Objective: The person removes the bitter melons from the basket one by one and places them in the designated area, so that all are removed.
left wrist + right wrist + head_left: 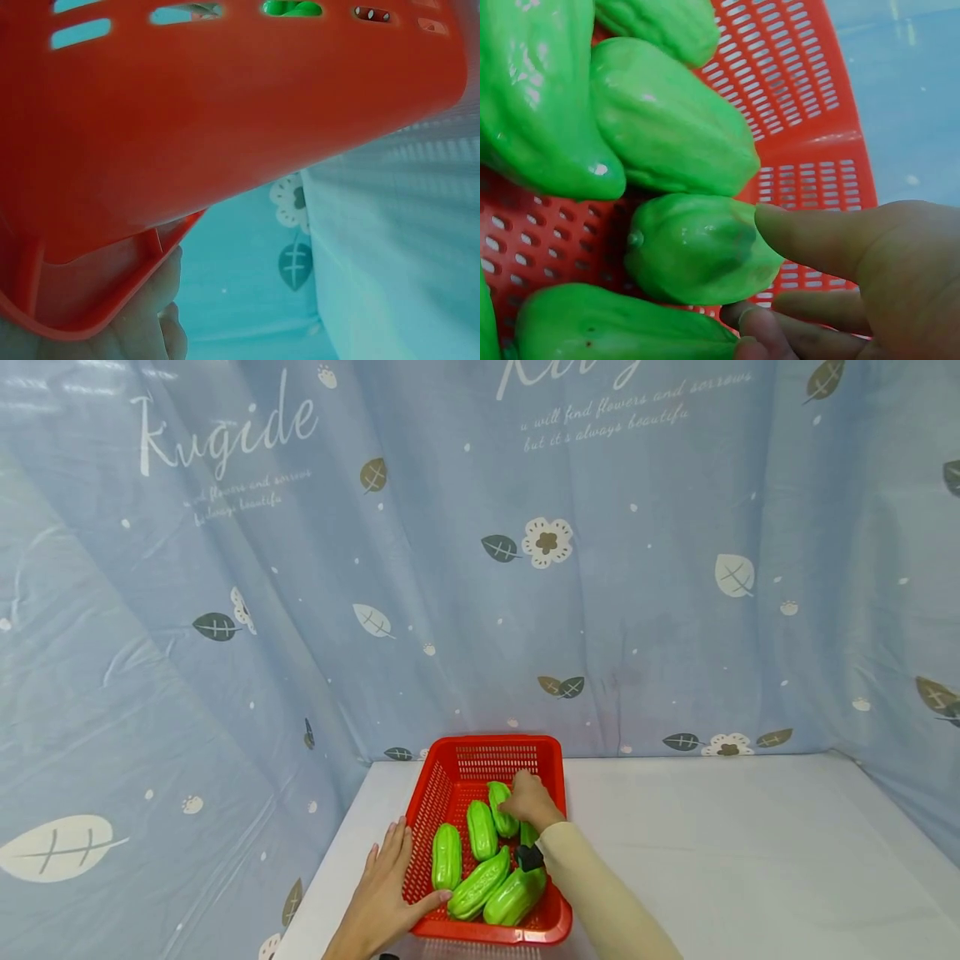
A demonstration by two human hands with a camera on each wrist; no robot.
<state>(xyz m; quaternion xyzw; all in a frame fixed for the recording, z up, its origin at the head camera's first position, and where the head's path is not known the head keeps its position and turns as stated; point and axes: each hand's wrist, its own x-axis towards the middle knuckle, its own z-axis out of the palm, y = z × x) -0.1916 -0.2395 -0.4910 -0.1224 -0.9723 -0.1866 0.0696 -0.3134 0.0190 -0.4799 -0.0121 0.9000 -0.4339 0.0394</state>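
Observation:
In the head view, my right hand reaches into a red plastic basket at its far right part. Thumb and fingers pinch the end of a ridged green gourd, which lies among others in the right wrist view. A neighbouring gourd sits right beside it. My left hand rests along the basket's left rim, its fingers straight and its thumb reaching over the edge toward a long green gourd. In the left wrist view the fingers show behind the rim.
Several more green gourds lie in the basket, in its near and middle parts. The basket stands at the left of a white table. A blue patterned curtain hangs behind the table and along its sides.

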